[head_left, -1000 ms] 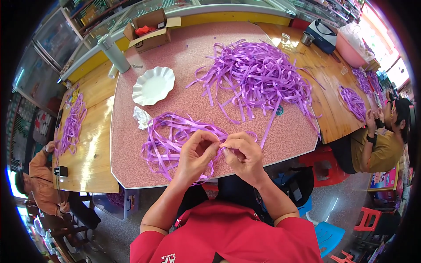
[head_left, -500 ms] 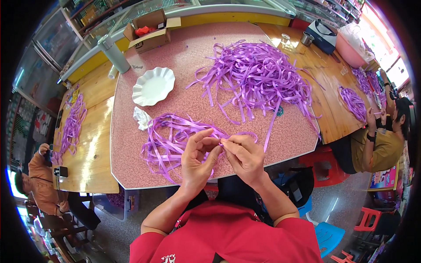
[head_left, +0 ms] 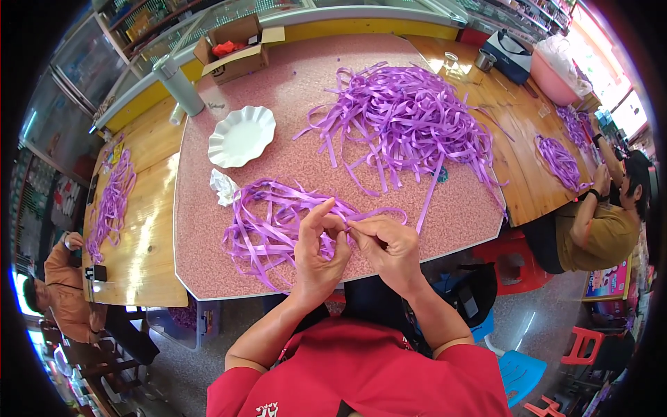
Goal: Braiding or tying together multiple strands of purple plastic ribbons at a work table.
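My left hand [head_left: 318,249] and my right hand [head_left: 390,251] meet fingertip to fingertip above the near edge of the pink table [head_left: 458,215]. Both are closed in a pinch on a purple ribbon [head_left: 386,210], whose loop shows just beyond the right fingers. What lies right between the fingertips is too small to make out. Left of my hands, partly behind them, spreads a loose pile of purple ribbons [head_left: 267,226]. A larger heap of ribbons [head_left: 413,125] lies farther off to the right, one strand trailing toward my right hand.
A white scalloped dish [head_left: 241,137], crumpled tissue [head_left: 224,187], grey-green flask [head_left: 179,87] and open cardboard box [head_left: 240,64] stand at the far left. People sit at wooden side tables with ribbon bundles, left [head_left: 111,201] and right [head_left: 558,163]. A red stool [head_left: 511,260] stands right.
My fingertips have shifted slightly while staying together; the left fingers look a little more raised. The people at both sides have moved their hands. The piles stay put.
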Action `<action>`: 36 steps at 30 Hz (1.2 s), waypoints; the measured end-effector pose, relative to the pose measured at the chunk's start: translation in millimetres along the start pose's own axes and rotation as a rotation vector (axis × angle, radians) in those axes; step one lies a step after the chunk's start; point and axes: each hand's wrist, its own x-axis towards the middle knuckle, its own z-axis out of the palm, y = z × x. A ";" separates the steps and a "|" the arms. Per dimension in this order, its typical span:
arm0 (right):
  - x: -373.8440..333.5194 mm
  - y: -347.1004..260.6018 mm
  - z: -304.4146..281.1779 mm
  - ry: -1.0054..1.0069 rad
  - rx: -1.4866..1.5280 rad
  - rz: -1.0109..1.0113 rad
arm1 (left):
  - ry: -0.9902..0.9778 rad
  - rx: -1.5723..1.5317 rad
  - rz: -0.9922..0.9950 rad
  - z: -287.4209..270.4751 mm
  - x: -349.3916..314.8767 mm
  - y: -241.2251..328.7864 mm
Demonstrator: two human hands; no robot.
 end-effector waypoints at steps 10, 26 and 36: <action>2.9 -4.7 -1.0 -0.063 0.069 0.206 | -0.131 0.079 -0.045 -11.2 10.9 7.1; 1.1 -2.8 -1.1 -0.091 0.791 0.648 | -0.028 -0.029 -0.006 -10.7 4.2 11.0; -0.3 -3.0 0.8 -0.053 0.651 0.545 | -0.034 0.313 0.332 -16.7 13.1 7.8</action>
